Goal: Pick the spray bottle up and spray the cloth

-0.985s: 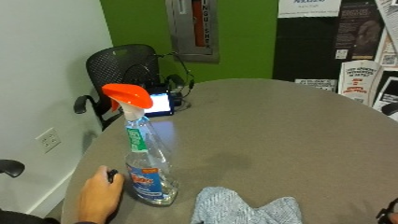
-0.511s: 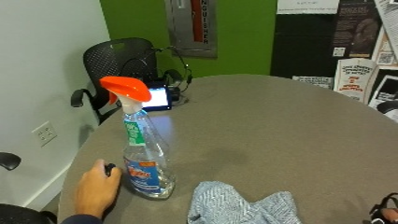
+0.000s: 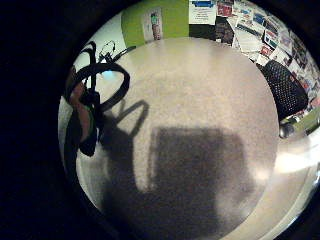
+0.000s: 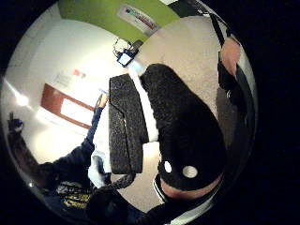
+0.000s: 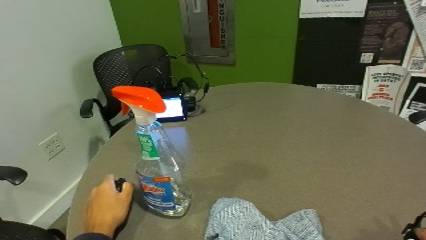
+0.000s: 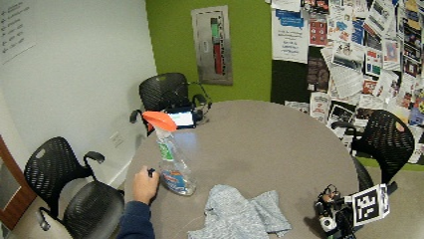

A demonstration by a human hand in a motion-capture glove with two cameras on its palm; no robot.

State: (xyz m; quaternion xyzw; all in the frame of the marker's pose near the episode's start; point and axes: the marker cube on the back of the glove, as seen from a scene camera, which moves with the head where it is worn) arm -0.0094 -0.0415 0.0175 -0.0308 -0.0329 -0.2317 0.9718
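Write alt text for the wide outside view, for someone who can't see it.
A clear plastic spray bottle with an orange trigger head stands upright on a round grey table, a crumpled grey-blue cloth lying beside it. A bare hand rests next to the bottle; the black-gloved right hand is at the table's edge, away from both.

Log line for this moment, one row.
clear spray bottle with orange trigger: upright, untouched by glove | crumpled grey cloth: beside it | gloved right hand: table edge | bare hand: beside bottle

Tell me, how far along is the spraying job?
Nothing looks done yet. The spray bottle stands upright on the table, with the bare hand resting beside its base. The gloved right hand is at the table's near edge, away from the bottle. Picking it up and spraying the cloth remain.
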